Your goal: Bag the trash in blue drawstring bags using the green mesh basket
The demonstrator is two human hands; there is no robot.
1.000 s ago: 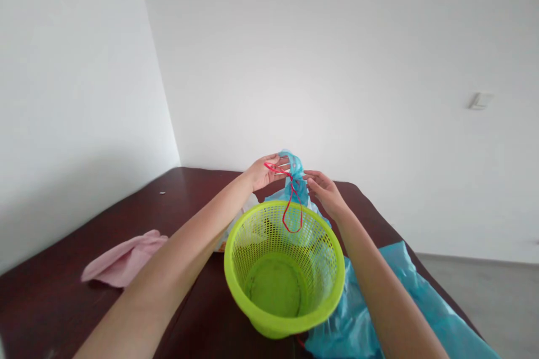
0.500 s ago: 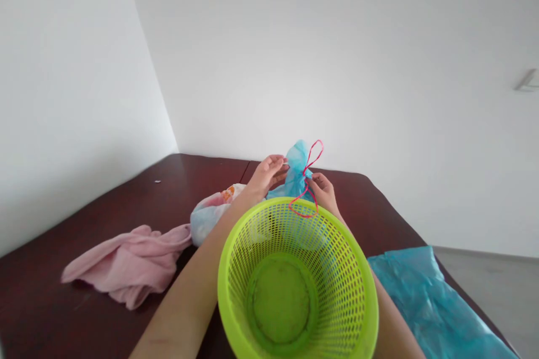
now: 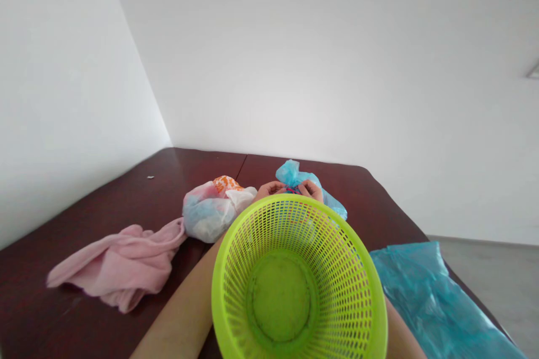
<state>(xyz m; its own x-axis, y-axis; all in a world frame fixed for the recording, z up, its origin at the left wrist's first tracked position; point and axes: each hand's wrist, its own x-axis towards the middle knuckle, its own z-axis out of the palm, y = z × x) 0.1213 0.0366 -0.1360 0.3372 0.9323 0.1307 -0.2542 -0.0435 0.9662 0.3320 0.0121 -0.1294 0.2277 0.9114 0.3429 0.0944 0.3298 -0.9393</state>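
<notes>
A lime-green mesh basket point(image 3: 252, 269) stands upright close to me on the dark wooden table point(image 3: 84, 325), and both my forearms pass around it. Just beyond its far rim, my left hand point(image 3: 269, 188) and my right hand point(image 3: 311, 189) are closed together on the gathered neck of a light-blue plastic bag point(image 3: 295, 175). A bit of red drawstring point(image 3: 292, 190) shows between the fingers. The basket rim hides the lower part of both hands and most of the bag.
A bundled clear plastic bag with white, blue and orange contents point(image 3: 213, 207) lies left of my hands. A crumpled pink cloth point(image 3: 113, 263) sits further left. A flat blue plastic sheet point(image 3: 425, 291) covers the table's right edge. White walls enclose the corner.
My hands have dropped lower behind the basket rim, taking the blue bag's neck down with them. The red drawstring loop that stood up and hung loose is now pulled in between my fingers.
</notes>
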